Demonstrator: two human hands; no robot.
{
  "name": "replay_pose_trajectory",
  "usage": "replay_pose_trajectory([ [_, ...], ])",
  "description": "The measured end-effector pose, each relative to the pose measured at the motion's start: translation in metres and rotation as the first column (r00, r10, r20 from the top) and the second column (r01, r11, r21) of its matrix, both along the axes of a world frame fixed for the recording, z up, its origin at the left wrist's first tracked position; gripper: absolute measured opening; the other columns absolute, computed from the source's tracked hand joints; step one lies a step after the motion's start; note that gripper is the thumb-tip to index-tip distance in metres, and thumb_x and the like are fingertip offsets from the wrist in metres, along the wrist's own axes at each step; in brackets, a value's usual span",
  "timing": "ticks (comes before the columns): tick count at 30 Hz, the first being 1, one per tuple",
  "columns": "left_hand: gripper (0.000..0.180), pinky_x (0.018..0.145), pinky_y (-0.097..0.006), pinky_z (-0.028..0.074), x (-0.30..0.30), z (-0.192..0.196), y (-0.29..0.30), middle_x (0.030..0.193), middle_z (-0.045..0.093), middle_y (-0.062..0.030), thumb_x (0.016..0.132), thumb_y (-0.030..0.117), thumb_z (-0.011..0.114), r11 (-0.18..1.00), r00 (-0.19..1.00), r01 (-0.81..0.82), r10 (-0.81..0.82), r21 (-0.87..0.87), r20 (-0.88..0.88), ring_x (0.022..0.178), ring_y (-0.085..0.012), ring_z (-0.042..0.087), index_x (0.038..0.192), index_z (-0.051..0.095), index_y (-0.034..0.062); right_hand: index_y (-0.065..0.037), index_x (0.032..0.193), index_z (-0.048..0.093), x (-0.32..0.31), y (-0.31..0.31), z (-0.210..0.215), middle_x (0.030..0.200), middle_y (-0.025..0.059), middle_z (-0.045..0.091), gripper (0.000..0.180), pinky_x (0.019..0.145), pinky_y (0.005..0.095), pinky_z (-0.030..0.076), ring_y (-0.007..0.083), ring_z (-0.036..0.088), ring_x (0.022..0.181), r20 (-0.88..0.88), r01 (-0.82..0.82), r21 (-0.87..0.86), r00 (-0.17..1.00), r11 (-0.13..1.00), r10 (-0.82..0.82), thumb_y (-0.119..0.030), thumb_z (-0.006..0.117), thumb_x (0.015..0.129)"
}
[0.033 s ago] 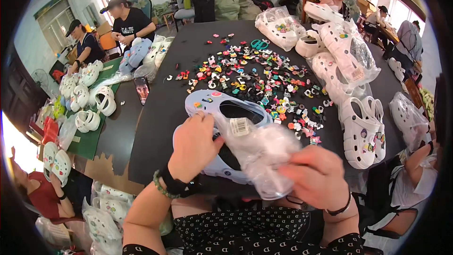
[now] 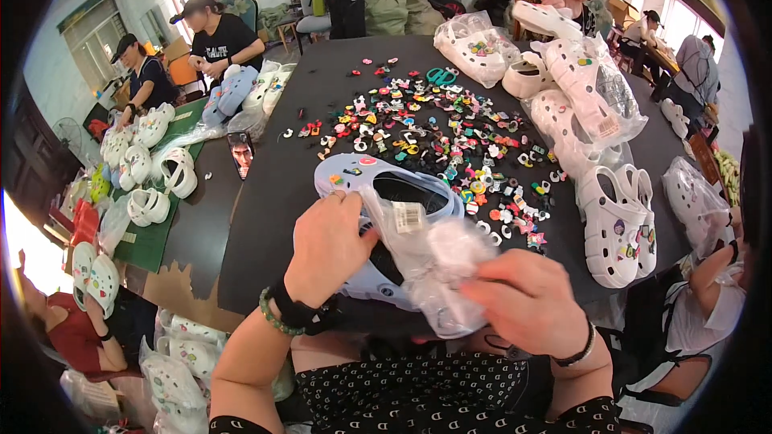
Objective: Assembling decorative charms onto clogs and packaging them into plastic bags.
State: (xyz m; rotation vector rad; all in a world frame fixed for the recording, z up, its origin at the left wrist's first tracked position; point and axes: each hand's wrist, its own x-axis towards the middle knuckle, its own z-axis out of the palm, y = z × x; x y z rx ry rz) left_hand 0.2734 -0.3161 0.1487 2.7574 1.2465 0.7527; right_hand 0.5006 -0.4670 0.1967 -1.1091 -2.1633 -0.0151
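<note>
A pair of light blue clogs (image 2: 343, 167) lies on the dark table right in front of me, with colourful charms on the far one's toe. Over the clogs hangs a clear plastic bag (image 2: 418, 269) with a barcode label (image 2: 408, 216). My left hand (image 2: 328, 235) is closed on the bag's left edge, resting against the clogs. The bag's other end is pinched between the fingers of my right hand (image 2: 532, 299), slightly blurred. A whitish crumpled lump (image 2: 457, 246) shows by the right fingertips; whether it is inside the bag I cannot tell. The near clog is partly hidden.
Beyond the clogs spreads a heap of small shoe charms (image 2: 426, 116), with teal scissors (image 2: 441, 75) at its far side. White clogs (image 2: 615, 229) and bagged pale clogs (image 2: 575, 100) line the right. A phone (image 2: 240, 154) lies at left. Several people work around.
My right hand has shifted a little to the left, and the bag is more bunched toward the clogs. The left hand stays nearly in place.
</note>
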Motion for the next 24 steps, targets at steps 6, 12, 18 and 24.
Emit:
replay_pose_trajectory([
  [6,0.020,0.063,-0.037,0.051,0.002,-0.008,0.009,0.081,0.064,-0.0132,0.075,0.012,0.075,0.976,0.971,0.111,-0.067,-0.187,0.228,0.068,-0.0277,0.063,0.094,0.070,0.0040,-0.004,0.100,0.056,-0.001,0.073,-0.051,0.102,0.0177,0.063,0.023,0.074,0.0444,0.052,0.0376,0.065,0.091,-0.151,-0.176,-0.296,0.979,0.939,0.136,-0.002,0.066,0.079],
  [12,0.014,0.064,-0.041,0.051,-0.004,-0.010,0.006,0.081,0.062,-0.0144,0.078,0.011,0.073,0.973,0.969,0.117,-0.067,-0.201,0.240,0.069,-0.0322,0.063,0.089,0.070,0.0019,-0.004,0.116,0.038,-0.032,0.097,-0.033,0.102,0.0214,0.062,0.050,0.075,0.0481,0.052,0.0425,0.064,0.094,-0.058,-0.103,-0.462,0.995,0.881,0.086,-0.005,0.071,0.078],
  [18,0.010,0.063,-0.042,0.049,-0.007,-0.021,0.016,0.081,0.061,-0.0157,0.084,0.009,0.066,0.973,0.962,0.138,-0.087,-0.186,0.261,0.070,-0.0343,0.061,0.081,0.068,-0.0007,-0.004,0.117,0.037,-0.057,0.113,-0.044,0.097,0.0220,0.059,0.055,0.065,0.0486,0.054,0.0423,0.066,0.084,0.028,0.028,-0.333,0.999,0.943,-0.020,-0.006,0.074,0.075],
  [24,0.024,0.073,-0.040,0.050,-0.015,-0.028,0.015,0.095,0.061,-0.0148,0.083,0.019,0.067,0.903,0.912,0.219,-0.054,-0.371,0.407,0.080,-0.0313,0.060,0.098,0.071,0.0003,-0.001,0.115,0.038,-0.067,0.127,-0.070,0.094,0.0242,0.062,0.058,0.066,0.0502,0.055,0.0431,0.066,0.081,-0.025,0.085,-0.327,0.995,0.941,-0.099,-0.010,0.075,0.072],
])
